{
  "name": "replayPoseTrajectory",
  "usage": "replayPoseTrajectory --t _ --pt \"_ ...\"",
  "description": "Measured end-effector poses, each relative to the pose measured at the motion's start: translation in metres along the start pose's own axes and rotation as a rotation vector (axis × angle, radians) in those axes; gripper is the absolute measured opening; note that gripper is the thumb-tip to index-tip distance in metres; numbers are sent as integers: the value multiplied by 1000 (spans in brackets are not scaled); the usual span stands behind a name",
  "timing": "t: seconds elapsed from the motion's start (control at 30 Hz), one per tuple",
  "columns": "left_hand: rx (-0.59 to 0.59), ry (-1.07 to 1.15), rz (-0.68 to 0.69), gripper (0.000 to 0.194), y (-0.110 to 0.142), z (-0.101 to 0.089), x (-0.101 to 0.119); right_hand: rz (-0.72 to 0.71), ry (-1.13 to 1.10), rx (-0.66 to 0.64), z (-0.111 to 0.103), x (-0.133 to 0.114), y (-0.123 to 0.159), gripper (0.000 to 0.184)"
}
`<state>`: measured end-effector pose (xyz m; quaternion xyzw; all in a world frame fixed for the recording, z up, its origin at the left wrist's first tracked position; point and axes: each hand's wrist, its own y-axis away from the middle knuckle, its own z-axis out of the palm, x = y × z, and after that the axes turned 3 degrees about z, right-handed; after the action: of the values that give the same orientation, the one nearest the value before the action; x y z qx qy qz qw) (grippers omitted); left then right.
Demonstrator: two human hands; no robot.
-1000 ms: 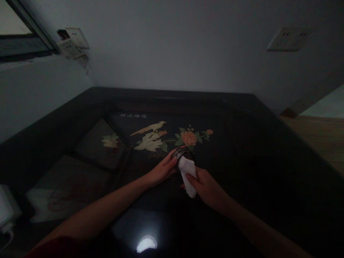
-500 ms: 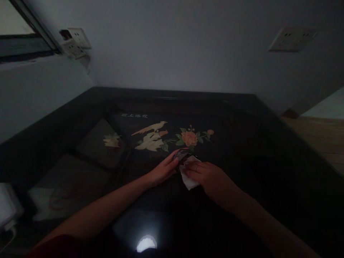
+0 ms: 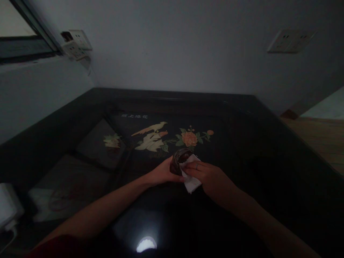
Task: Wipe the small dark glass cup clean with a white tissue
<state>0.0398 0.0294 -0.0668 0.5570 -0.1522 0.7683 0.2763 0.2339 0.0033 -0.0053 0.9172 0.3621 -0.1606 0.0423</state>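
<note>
Head view: left hand [image 3: 162,172] grips a glossy rounded object [image 3: 175,163]; right hand [image 3: 215,178], papery tissue [image 3: 191,183].

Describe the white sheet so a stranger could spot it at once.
Find the orange flower on the dark table. Just nearer the camera, the left hand holds a dark object. Against it, the right hand holds the sheet: white, unlike that object.

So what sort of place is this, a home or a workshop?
Probably a dim room in a home, though I can't be certain: there's a glossy dark table decorated with a bird and flowers, wall sockets, and a wood-look floor.
</note>
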Motion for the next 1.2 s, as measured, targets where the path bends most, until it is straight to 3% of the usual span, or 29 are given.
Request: replayPoseTrajectory --t 0.13,0.3,0.63,0.9,1.2 --pt "-22 44 4 61 0 -1 -4 12 -31 18 0 1 1 49" --pt "-57 76 4 68 -1 -3 -9 29 -55 -9 -3 2 1 51" --pt "-17 25 -40 69 1 -3 -7 29 -149 3 -6 0 2 56" --pt "-108 22 18 60 4 0 -3 46 -202 21 -6 2 3 52" --pt "-9 74 40 62 -1 -2 -15 63 -283 -3 -7 -4 3 47"
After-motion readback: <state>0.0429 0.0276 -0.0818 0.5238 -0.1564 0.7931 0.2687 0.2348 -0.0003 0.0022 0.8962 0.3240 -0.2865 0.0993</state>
